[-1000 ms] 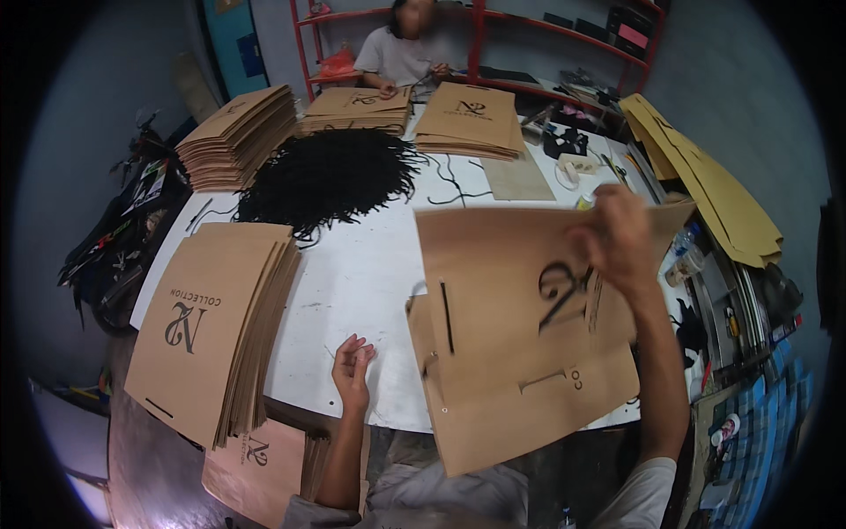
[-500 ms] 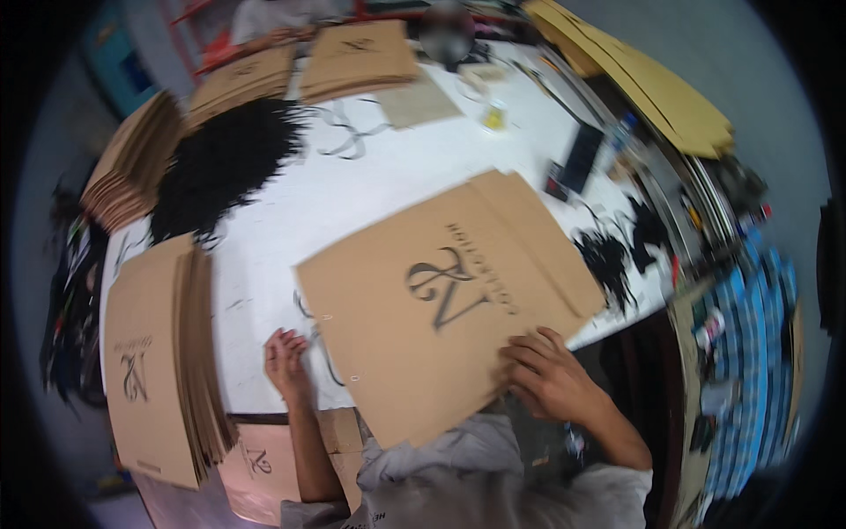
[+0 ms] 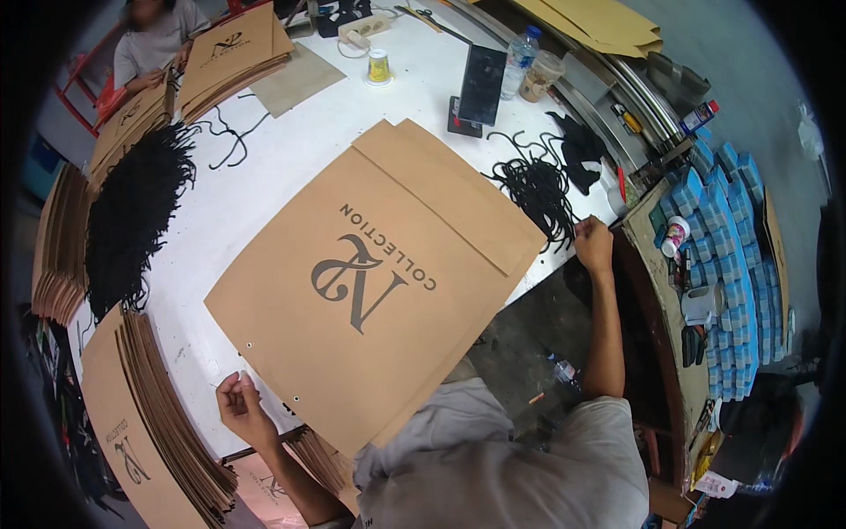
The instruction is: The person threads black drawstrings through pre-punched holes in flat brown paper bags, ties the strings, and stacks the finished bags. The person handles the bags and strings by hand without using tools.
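Note:
A flat brown paper bag (image 3: 379, 256) with dark print and a folded flap lies slantwise on the table, its near corner reaching over the edge towards my lap. Two small punched holes show along its lower left edge. My left hand (image 3: 247, 413) is beside that edge, fingers loosely curled and apart, with nothing visible in them. At the table's right edge my right hand (image 3: 593, 244) pinches at the ends of a bundle of black cords (image 3: 536, 189); its fingertips are partly hidden.
Stacked brown bags (image 3: 132, 432) stand at the left, with a large heap of black cords (image 3: 137, 216) beyond. A phone on a stand (image 3: 480, 88), a water bottle (image 3: 520, 62) and a yellow cup (image 3: 378, 67) stand farther back. Another person (image 3: 159, 44) sits at the far left.
My right hand has left the bag and moved right to the black cords. My left hand remains near the punched edge. The view has shifted.

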{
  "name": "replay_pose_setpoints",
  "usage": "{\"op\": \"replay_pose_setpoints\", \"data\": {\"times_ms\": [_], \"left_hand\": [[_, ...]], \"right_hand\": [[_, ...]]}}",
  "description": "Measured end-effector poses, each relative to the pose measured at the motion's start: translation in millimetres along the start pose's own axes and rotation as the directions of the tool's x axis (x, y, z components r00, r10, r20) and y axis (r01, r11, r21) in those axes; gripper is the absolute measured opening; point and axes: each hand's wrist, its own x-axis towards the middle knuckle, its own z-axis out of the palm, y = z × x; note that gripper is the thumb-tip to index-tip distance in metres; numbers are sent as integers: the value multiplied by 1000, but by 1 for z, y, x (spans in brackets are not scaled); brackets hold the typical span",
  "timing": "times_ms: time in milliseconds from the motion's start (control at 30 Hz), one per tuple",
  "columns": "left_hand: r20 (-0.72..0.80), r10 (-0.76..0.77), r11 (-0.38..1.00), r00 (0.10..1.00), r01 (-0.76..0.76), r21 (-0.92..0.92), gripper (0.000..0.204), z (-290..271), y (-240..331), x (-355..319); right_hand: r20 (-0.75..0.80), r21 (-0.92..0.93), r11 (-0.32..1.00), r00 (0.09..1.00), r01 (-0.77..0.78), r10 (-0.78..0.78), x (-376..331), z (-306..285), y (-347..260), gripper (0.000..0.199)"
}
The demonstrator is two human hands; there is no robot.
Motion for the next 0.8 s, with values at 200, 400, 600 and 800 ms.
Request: {"op": "replay_pose_setpoints", "data": {"times_ms": [200,400,600,800], "left_hand": [[28,-38,997,999,39,-61,18,-5,-4,7],[106,-121,983,987,134,-123,16,12,6,11],[165,-207,956,964,235,-176,28,15,20,8],[305,-247,922,920,320,-217,63,17,55,-6]], "right_hand": [[326,198,980,942,15,-80,-16,10,-41,14],[143,262,963,984,68,-109,-10,21,-34,17],[364,928,67,930,-367,51,-24,-21,-138,15],[281,854,521,833,11,-477,-110,-12,-260,15]]}}
